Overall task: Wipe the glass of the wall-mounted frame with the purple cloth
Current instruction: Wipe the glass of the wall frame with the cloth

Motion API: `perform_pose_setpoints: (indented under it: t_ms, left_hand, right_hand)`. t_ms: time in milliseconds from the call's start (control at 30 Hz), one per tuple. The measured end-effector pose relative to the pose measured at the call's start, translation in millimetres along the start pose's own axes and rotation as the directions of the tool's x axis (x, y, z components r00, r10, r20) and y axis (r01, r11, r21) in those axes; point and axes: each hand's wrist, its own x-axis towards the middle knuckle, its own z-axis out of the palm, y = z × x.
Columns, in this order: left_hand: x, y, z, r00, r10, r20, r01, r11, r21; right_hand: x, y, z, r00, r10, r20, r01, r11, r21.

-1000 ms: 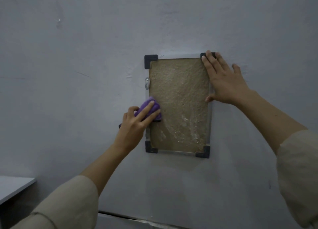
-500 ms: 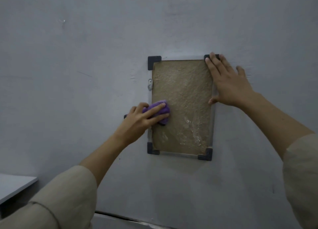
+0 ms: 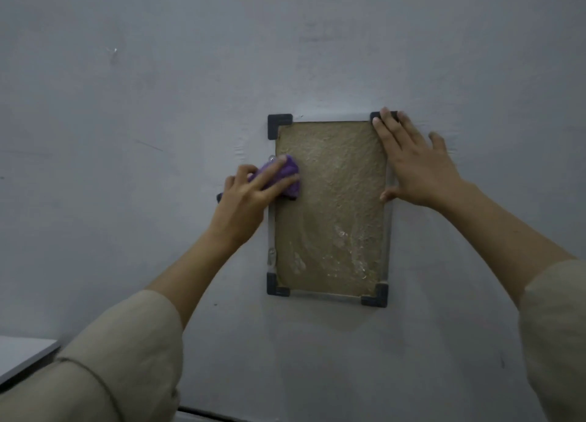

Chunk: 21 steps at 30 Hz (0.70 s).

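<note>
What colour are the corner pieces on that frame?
Dark grey, nearly black; the corner pieces show best in the head view.

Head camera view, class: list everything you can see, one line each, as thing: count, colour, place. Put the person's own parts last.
Wall: one, pale grey, fills the view.
Frame: one, clear glass over a tan textured sheet, hung on the wall at centre.
Corner brackets: four, dark grey, at the frame's corners; the top right one is partly under fingers.
Purple cloth: one, purple, bunched at the frame's upper left edge.
Table edge: one, white, bottom left corner.
Sleeves: two, beige, bottom left and right.
Left hand: one, pressing the cloth to the glass.
Right hand: one, flat on the frame's upper right edge.
</note>
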Motion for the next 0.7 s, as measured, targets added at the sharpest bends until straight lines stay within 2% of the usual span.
perform_pose_setpoints:
  t_ms: [67,100,133,200,233,267,300,400,467,533,633,667,700]
  left_hand:
    - [4.6,5.6,0.0,0.981,-0.191,-0.018,0.19,0.981,-0.035]
    - [5.5,10.1,0.5,0.979,-0.203,-0.011,0.202,0.978,-0.05]
    - [5.8,13.8,1.3,0.988,-0.153,-0.002,0.153,0.986,-0.062]
    - [4.6,14.9,1.0,0.995,0.092,0.046,-0.089,0.995,-0.052]
    - [4.8,11.7,-1.8,0.974,0.215,0.077,-0.213,0.976,-0.031]
    - [7.3,6.6,-5.4,0.957,0.275,0.094,-0.275,0.961,-0.013]
    - [11.5,0.6,-8.1,0.961,0.261,0.091,-0.262,0.965,-0.002]
    - [26.4,-3.9,-10.9,0.996,-0.077,0.034,0.077,0.997,0.004]
    - [30.5,8.2,-9.8,0.982,-0.187,0.043,0.186,0.982,0.015]
    - [29.1,19.6,-9.8,0.995,-0.099,0.031,0.098,0.994,0.037]
    - [27.3,12.4,-16.8,0.981,0.189,0.047,-0.193,0.974,0.123]
    - [29.7,4.4,-19.7,0.98,0.191,0.054,-0.197,0.97,0.142]
    - [33.4,-3.9,-22.0,0.991,0.118,0.057,-0.125,0.981,0.149]
  right_hand:
    - [0.1,-0.1,0.6,1.0,0.0,-0.002,0.0,1.0,0.0]
    - [0.2,-0.4,0.5,1.0,-0.002,-0.001,0.002,1.0,0.0]
    - [0.3,-0.4,0.4,1.0,-0.002,-0.001,0.002,1.0,0.0]
    - [0.4,0.0,0.1,1.0,0.002,-0.003,-0.002,1.0,-0.002]
    - [0.1,0.0,0.2,1.0,0.002,-0.002,-0.002,1.0,-0.005]
    - [0.0,0.1,0.1,1.0,0.002,-0.001,-0.002,1.0,-0.009]
    - [-0.2,0.0,0.2,1.0,0.003,-0.001,-0.003,1.0,-0.009]
    - [-0.1,-0.7,-0.4,1.0,0.01,0.006,-0.01,1.0,0.0]
    - [-0.2,-1.0,-0.7,1.0,0.01,0.014,-0.01,1.0,-0.001]
    - [-0.2,-0.8,-1.0,1.0,0.007,0.015,-0.007,1.0,-0.005]
    - [-0.1,-0.1,-1.7,1.0,0.008,0.014,-0.008,1.0,-0.003]
    - [-0.1,0.0,-1.6,1.0,0.008,0.015,-0.008,1.0,-0.003]
    - [-0.1,0.0,-1.3,1.0,0.009,0.015,-0.009,1.0,-0.001]
